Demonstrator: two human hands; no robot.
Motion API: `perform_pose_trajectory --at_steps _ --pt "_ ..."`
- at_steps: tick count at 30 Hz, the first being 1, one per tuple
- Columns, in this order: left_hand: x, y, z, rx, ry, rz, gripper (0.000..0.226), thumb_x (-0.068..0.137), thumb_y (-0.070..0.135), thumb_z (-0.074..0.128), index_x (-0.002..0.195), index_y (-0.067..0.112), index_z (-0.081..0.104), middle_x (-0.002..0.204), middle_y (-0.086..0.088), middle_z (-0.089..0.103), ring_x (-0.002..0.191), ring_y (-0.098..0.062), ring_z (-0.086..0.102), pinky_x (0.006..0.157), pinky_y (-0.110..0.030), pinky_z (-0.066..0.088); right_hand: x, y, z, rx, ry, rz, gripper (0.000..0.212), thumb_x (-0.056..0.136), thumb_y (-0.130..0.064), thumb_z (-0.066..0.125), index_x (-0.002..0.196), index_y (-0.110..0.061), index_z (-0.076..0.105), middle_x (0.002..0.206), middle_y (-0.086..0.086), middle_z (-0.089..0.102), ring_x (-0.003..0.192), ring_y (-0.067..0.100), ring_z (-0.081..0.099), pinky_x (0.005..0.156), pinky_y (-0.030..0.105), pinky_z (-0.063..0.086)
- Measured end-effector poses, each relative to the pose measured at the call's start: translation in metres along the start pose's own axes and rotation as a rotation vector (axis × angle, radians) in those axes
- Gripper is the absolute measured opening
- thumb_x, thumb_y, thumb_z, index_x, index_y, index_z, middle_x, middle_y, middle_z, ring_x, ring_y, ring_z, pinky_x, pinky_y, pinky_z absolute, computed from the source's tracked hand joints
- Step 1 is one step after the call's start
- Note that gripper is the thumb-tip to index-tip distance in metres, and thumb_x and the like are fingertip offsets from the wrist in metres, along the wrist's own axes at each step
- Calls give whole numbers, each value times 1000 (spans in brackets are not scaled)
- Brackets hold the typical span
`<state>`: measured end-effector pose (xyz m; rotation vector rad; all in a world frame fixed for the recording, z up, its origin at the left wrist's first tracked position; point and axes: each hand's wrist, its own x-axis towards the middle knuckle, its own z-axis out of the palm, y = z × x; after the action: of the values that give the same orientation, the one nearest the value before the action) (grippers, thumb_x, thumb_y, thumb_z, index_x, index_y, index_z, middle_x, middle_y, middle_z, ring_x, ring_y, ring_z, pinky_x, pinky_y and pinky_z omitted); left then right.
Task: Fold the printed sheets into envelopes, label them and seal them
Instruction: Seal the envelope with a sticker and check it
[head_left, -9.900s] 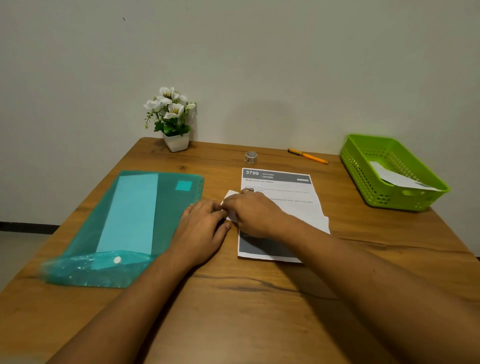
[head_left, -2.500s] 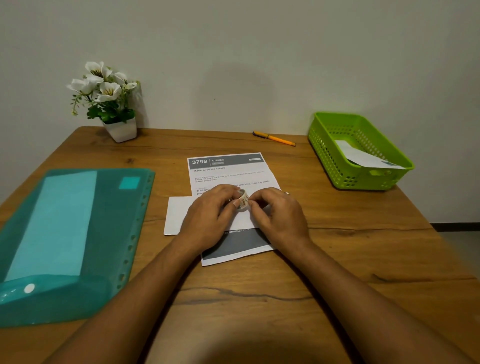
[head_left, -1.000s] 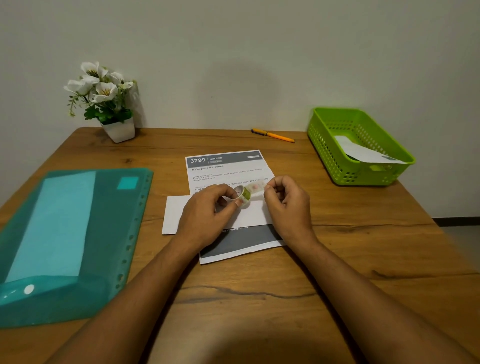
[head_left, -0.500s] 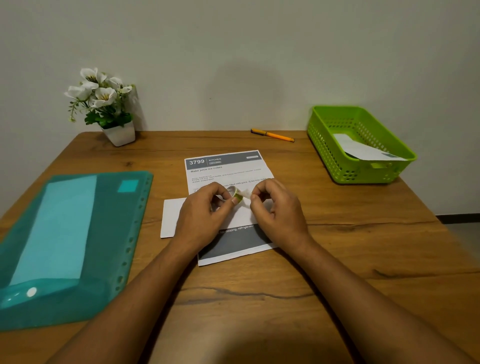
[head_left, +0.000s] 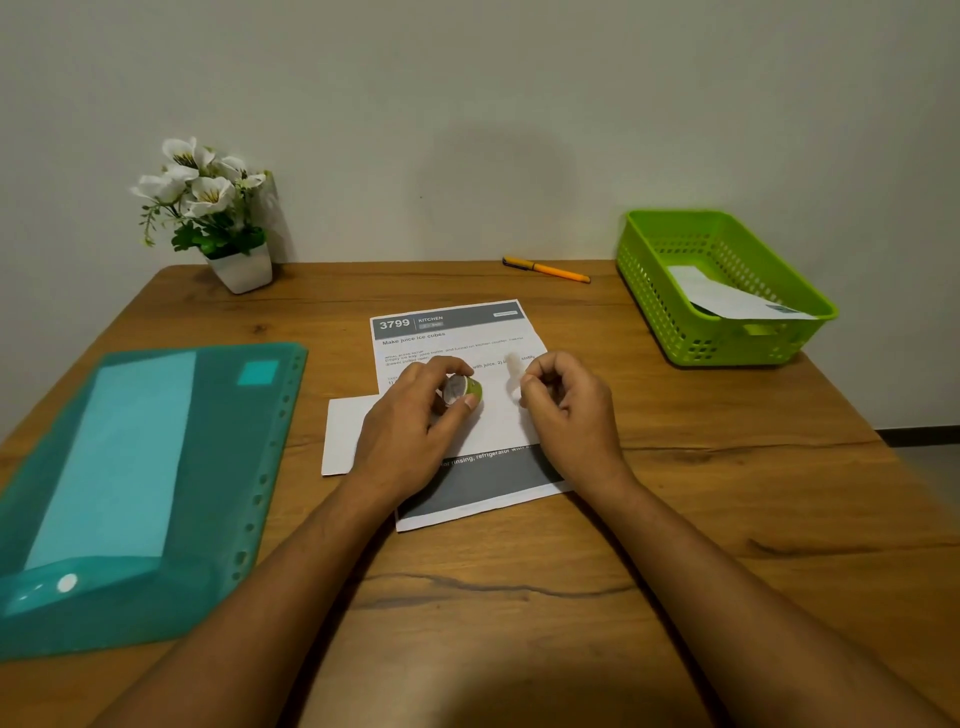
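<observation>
Head view shows both hands over the middle of the brown wooden table (head_left: 519, 597). They have drawn apart since half a second ago, when the fingertips nearly met. The left hand (head_left: 410, 421) grips a small green-edged roll of tape (head_left: 464, 389) between thumb and curled fingers, its open face turned up toward the camera. The right hand (head_left: 569, 410) has its fingers curled in. Its thumb and forefinger pinch a short pale strip of tape (head_left: 513, 371) that stands up from the fingertips. The strip is blurred, but it no longer spans across to the roll as it did a second ago.

Under both hands lies a white folded sheet (head_left: 345, 436), its left end sticking out past the white printed sheet with grey bands (head_left: 452, 332) beneath it. Both papers lie where they lay before. A teal translucent plastic folder (head_left: 145, 483) covers the table's left edge. At the far left corner stands a white pot of white flowers (head_left: 234, 260), and an orange pen (head_left: 550, 271) lies along the far edge. A lime-green perforated plastic basket (head_left: 727, 343) with white paper (head_left: 727, 299) in it sits at the far right corner.
</observation>
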<state>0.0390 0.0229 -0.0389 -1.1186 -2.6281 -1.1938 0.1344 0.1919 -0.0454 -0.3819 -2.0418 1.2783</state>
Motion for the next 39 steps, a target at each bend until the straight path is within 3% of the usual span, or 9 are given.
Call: perform_pose_trajectory --at_steps 2,5,7,14,19,25,28,35,39 --pt "-1 1 -1 -11 4 6 23 101 48 57 122 39 56 113 17 62 94 -2 59 80 -36 54 1 0 -1 52 8 62 9 94 -9 62 87 -14 66 82 3 68 78 27 65 65 43 54" --pt "-1 2 -1 -24 6 0 23 100 47 59 121 38 57 111 18 62 92 -2 59 80 -35 52 1 -1 -3 104 23 122 10 95 -3 62 89 -8 67 80 3 69 73 13 66 64 32 53" --pt "-1 2 -1 -28 6 -5 24 100 47 60 122 38 56 112 19 62 93 -1 59 80 -34 52 2 -1 -3 99 17 127 9 96 -3 62 90 -8 67 81 4 69 73 14 66 64 32 54" --pt "-1 2 -2 -98 36 -14 22 94 41 70 112 34 58 105 15 65 91 -6 63 75 -35 53 -7 -7 3 -229 -95 -260 4 93 -16 60 89 -15 62 89 -5 61 81 16 59 66 43 51" --pt "-2 2 -1 -178 73 -35 29 89 32 78 112 26 62 110 12 64 94 -8 64 76 -30 57 -11 -7 4 -444 -156 -411 3 95 -17 61 95 -15 63 93 -1 64 80 16 57 66 37 49" --pt "-2 0 -1 -174 63 -8 50 89 29 77 133 33 53 118 13 63 99 -4 63 81 -27 57 -13 -11 5 -522 -220 -480 2 94 -11 60 96 -12 62 92 2 62 78 17 54 64 28 41" --pt "-3 2 -1 -135 56 26 50 93 29 74 136 34 50 125 12 60 103 -2 61 81 -27 58 -13 -12 5 -512 -228 -476 3 94 -10 60 96 -11 61 92 2 61 76 18 53 64 24 35" --pt "-6 6 -2 -40 31 156 38 101 24 60 138 30 54 129 7 55 111 -9 56 85 -38 55 -14 -10 5 -463 -223 -433 4 96 -11 59 99 -11 62 94 2 63 80 21 57 67 38 48" --pt "-4 5 0 -39 50 99 59 101 29 62 153 40 36 136 8 56 108 -8 57 81 -30 55 -13 -10 4 -442 -218 -413 5 97 -12 58 99 -12 62 97 2 64 83 21 59 68 41 49"
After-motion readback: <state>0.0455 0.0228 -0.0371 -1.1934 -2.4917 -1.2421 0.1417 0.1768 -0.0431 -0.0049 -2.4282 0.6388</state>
